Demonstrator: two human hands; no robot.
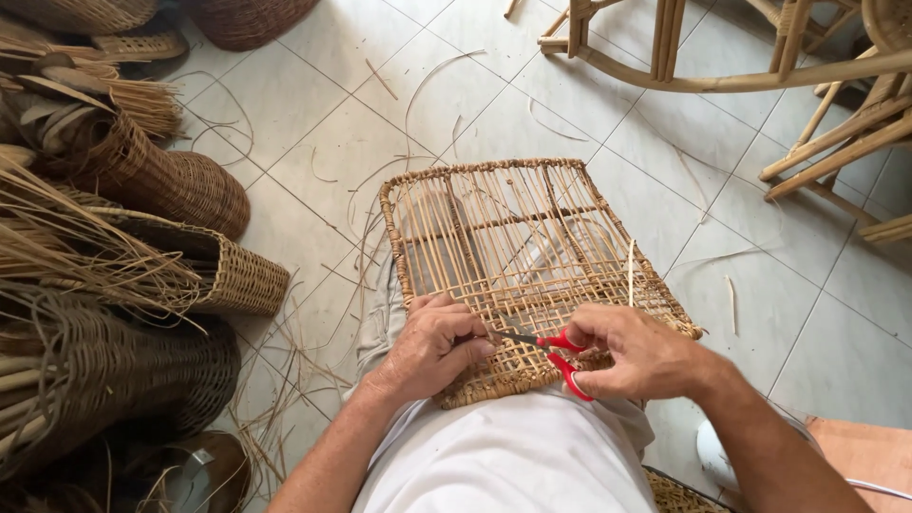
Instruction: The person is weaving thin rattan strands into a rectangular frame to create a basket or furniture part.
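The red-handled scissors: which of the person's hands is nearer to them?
Right. The right hand grips the red-handled scissors by the handles; the left hand rests on the woven rattan panel at the blade tips.

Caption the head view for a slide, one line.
Right hand works red-handled scissors at a woven rattan panel on the lap, left hand pressing its weave, baskets alongside.
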